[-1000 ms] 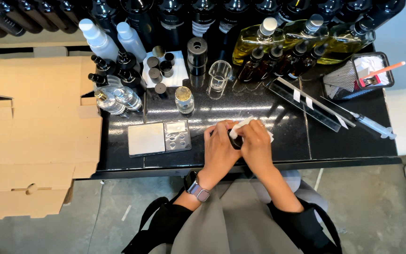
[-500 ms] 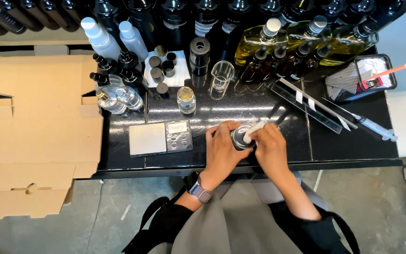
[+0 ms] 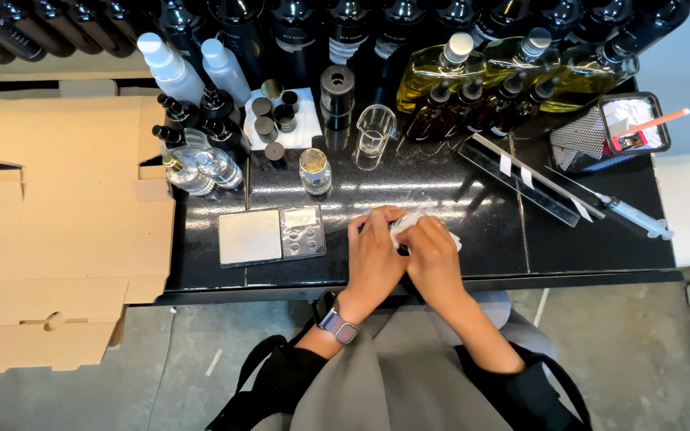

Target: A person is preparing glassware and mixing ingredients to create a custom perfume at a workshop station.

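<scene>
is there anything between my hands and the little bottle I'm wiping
Nothing separate. Both the left hand and right hand are closed around the small dark bottle, which is mostly hidden. The only thing in between is the white cloth wrapped over it under the right hand. The scale lies apart to the left.

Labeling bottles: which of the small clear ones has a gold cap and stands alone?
The small clear bottle just behind the pocket scale; the other clear ones cluster at the left, black-capped.

**Countertop surroundings**

Scale near front edge, left of centre. Small jar behind it. Beaker mid-counter. Dark bottles line back edge. Syringe toward right edge. Flat cardboard overhangs left edge.
</scene>
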